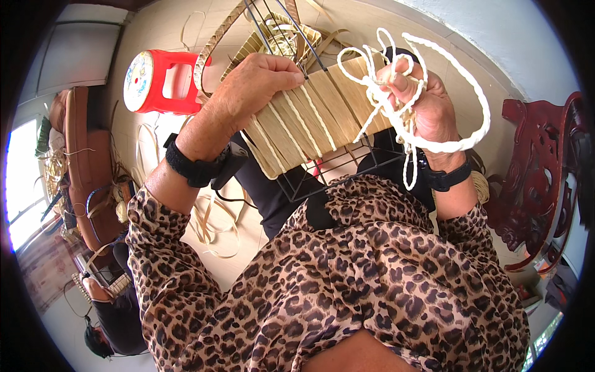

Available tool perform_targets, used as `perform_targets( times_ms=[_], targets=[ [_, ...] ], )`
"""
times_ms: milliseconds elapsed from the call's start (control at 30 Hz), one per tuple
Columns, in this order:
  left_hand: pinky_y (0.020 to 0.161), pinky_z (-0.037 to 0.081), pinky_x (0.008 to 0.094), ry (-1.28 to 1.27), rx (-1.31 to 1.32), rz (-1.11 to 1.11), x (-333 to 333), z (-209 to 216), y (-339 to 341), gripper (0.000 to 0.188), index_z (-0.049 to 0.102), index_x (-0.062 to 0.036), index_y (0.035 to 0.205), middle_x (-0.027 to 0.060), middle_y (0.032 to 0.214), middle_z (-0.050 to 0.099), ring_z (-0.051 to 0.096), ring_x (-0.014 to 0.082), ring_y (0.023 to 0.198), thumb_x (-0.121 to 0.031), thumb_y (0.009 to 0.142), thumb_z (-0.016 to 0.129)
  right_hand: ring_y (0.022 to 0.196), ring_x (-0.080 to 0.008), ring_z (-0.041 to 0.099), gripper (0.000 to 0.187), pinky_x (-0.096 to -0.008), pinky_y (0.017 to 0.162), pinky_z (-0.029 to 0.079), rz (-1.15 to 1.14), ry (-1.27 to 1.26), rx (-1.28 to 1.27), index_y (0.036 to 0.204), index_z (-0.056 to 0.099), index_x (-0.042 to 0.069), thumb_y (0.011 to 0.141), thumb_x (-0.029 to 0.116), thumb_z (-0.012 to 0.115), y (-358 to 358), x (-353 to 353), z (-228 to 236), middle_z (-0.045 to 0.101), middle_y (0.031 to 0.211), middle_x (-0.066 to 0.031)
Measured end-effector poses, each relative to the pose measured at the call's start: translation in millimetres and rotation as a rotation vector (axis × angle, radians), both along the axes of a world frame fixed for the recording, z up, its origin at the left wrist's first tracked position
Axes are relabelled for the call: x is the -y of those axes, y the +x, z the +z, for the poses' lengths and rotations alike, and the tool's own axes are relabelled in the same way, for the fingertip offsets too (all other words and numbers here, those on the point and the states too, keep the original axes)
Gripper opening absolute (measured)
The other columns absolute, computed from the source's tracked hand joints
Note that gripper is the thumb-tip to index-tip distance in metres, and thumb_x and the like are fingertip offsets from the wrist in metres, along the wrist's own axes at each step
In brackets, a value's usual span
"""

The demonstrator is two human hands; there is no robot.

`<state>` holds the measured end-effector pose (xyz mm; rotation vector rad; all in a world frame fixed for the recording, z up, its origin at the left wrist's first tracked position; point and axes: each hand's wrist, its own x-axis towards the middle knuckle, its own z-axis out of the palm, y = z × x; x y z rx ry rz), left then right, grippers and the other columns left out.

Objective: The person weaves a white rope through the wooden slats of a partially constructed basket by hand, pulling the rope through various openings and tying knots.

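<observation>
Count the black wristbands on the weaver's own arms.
2. One black wristband wraps the left wrist, below the left hand gripping the woven panel. The other wristband sits on the right wrist, below the right hand holding white cord.

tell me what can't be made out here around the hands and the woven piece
- Left hand fingertips: head view, curled behind the woven panel.
- Right hand fingers: wrapped in loops of white cord.
- Wire frame: lower part hidden by the leopard-print sleeves.
- Frame top: cut off by the picture's upper edge.
</observation>
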<state>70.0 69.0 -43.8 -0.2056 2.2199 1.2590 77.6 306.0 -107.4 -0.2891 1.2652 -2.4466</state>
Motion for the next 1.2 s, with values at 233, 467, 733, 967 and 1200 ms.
perform_targets(
  times_ms=[233,467,733,967,1200],
  targets=[
    [0.069,0.052,0.0235,0.145,0.149,0.134,-10.8,6.8,-1.4,0.026,0.059,-0.0012,0.102,0.0058,0.085,0.064,0.063,0.0110,0.075,-0.021,0.085,0.056,0.067,-0.0099,0.049,0.013,-0.0227,0.059,0.039,-0.005,-0.070,0.020,0.095,0.064,0.011,0.082,0.015,0.062,0.2,0.9,-7.6,0.061,0.082,-0.0027],
    [0.069,0.052,0.0232,0.153,0.203,0.140,-11.5,4.2,-3.4,0.026,0.059,-0.0008,0.103,0.0068,0.086,0.064,0.062,0.0119,0.075,-0.019,0.084,0.057,0.071,-0.0142,0.056,0.019,-0.0248,0.063,0.044,-0.015,-0.079,0.044,0.098,0.062,0.007,0.081,0.016,0.064,-1.2,-1.1,-11.8,0.061,0.084,-0.0042],
    [0.063,0.049,0.0225,-0.074,0.061,0.094,-20.4,1.3,0.1,0.025,0.065,-0.0024,0.096,0.0032,0.081,0.063,0.059,0.0085,0.070,-0.023,0.082,0.060,0.066,-0.0109,0.057,0.013,-0.0210,0.059,0.046,0.041,-0.117,0.072,0.094,0.060,0.005,0.082,0.012,0.061,-3.5,-4.0,-3.3,0.060,0.078,-0.0063],
    [0.061,0.051,0.0246,0.074,0.085,0.136,-10.5,-17.2,-6.9,0.021,0.065,-0.0021,0.093,0.0044,0.079,0.064,0.060,0.0099,0.066,-0.018,0.079,0.063,0.063,-0.0080,0.056,0.014,-0.0190,0.058,0.045,0.035,-0.090,0.068,0.093,0.059,0.007,0.082,0.014,0.062,-1.5,-3.0,-0.8,0.061,0.079,-0.0065],
    [0.061,0.051,0.0236,0.124,0.125,0.140,-8.5,-20.1,-6.7,0.015,0.064,-0.0017,0.085,0.0031,0.077,0.063,0.060,0.0091,0.064,-0.016,0.078,0.064,0.063,-0.0093,0.056,0.014,-0.0197,0.059,0.046,0.057,-0.121,0.078,0.094,0.059,0.007,0.082,0.013,0.062,-3.5,-3.5,-3.5,0.061,0.081,-0.0073]
  ],
)
